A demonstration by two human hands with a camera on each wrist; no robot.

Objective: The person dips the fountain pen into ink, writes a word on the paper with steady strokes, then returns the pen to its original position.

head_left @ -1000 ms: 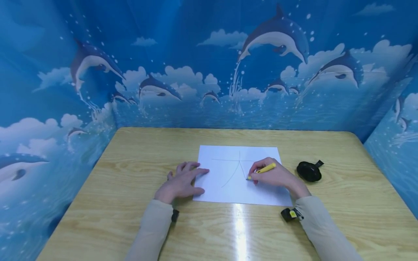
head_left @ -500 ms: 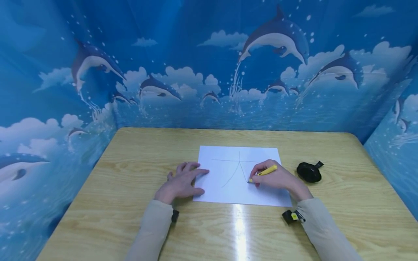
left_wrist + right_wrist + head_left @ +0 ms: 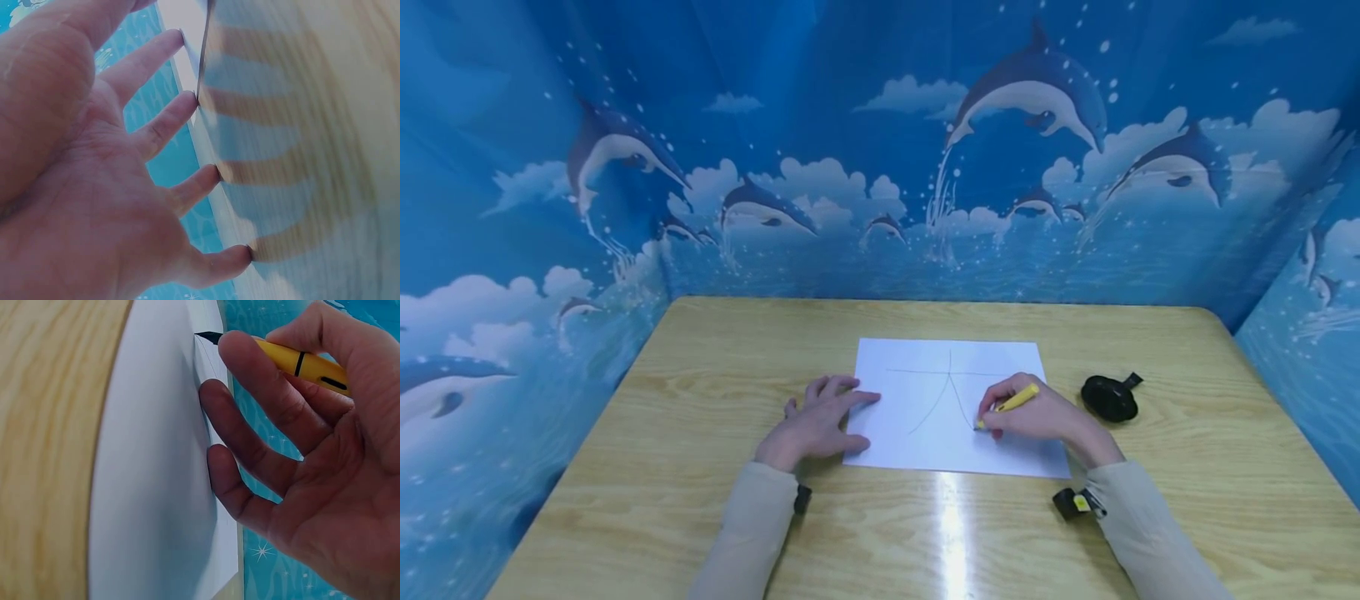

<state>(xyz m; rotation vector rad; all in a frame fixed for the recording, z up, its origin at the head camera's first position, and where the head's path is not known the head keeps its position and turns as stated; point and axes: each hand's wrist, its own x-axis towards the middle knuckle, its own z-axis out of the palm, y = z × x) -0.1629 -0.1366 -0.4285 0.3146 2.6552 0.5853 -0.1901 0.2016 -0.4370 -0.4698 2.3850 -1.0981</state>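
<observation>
A white sheet of paper (image 3: 910, 454) lies on the table, bearing thin dark lines: a horizontal one, a short vertical one and two curves spreading downward. My right hand (image 3: 1030, 410) pinches a yellow fountain pen (image 3: 1021, 397) over the sheet's right half. In the right wrist view the dark nib of the pen (image 3: 300, 362) touches the paper (image 3: 150, 456), and the lower fingers rest on the sheet. My left hand (image 3: 816, 423) lies spread at the sheet's left edge. In the left wrist view, the fingertips of that hand (image 3: 106, 181) press down, some on the paper, others on the wood.
On the wooden table (image 3: 715, 367), right of the paper, sits a small black object with a short tab (image 3: 1108, 398). A blue curtain with dolphins (image 3: 850, 167) stands behind the table and at both sides. Dark wrist devices are strapped at both sleeves.
My right hand has moved slightly down and to the right with the pen, and the right-hand curve has grown longer. The left hand has stayed in place.
</observation>
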